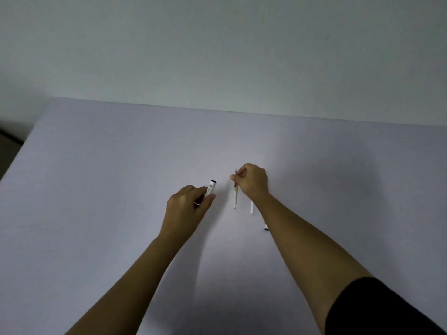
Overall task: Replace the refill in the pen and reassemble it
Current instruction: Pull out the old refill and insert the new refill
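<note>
Holding: your left hand (pixel 187 205) is closed around the white pen barrel (pixel 211 187), whose dark open end points away from you above your thumb.
Pinching: your right hand (pixel 252 182) has thumb and forefinger pressed together on a thin refill (pixel 235 193), near its dark tip end; the white tail of it trails toward you, low over the worktop (pixel 96 177).
Second refill: a white tube (pixel 251 207) lies on the worktop just beside your right wrist, partly hidden under it.
Small part: a short white piece with a dark end (pixel 266 228) peeks out from under your right forearm; you cannot tell what it is.
Between the hands: barrel and refill are apart, with bare worktop between them.
Surroundings: a pale wall (pixel 217 49) stands behind the far edge; your dark sleeve (pixel 377 308) shows at lower right.
</note>
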Demonstrator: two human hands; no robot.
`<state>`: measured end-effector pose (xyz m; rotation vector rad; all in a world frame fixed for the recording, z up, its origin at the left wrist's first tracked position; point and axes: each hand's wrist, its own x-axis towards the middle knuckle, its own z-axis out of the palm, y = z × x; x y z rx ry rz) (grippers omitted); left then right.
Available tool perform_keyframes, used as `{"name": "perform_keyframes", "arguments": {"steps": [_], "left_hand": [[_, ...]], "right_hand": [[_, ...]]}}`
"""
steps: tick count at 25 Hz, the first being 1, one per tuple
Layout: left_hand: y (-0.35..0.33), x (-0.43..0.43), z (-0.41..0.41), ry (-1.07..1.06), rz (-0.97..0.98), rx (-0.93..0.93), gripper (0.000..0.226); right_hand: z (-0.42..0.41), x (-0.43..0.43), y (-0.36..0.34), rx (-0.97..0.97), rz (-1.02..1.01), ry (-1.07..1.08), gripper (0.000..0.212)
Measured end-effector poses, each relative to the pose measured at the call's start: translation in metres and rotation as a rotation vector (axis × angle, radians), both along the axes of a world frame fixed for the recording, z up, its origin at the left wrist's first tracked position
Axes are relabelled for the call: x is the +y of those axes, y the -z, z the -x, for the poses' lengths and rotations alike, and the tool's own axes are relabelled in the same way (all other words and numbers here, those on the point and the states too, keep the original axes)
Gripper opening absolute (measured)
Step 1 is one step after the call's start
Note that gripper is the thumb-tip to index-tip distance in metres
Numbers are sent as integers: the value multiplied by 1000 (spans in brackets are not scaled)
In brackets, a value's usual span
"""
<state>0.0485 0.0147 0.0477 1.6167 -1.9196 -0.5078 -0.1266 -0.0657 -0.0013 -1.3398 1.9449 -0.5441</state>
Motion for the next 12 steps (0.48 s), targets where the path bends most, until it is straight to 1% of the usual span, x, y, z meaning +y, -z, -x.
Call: {"name": "perform_keyframes", "arguments": {"steps": [4, 12], "left_hand": [[8, -9, 0, -36, -16, 2, 23], [10, -11, 4, -13, -15, 19, 22]], "right_hand": [[-7, -5, 14, 102, -56, 14, 23], [1, -5, 12, 85, -41, 36, 29]]}}
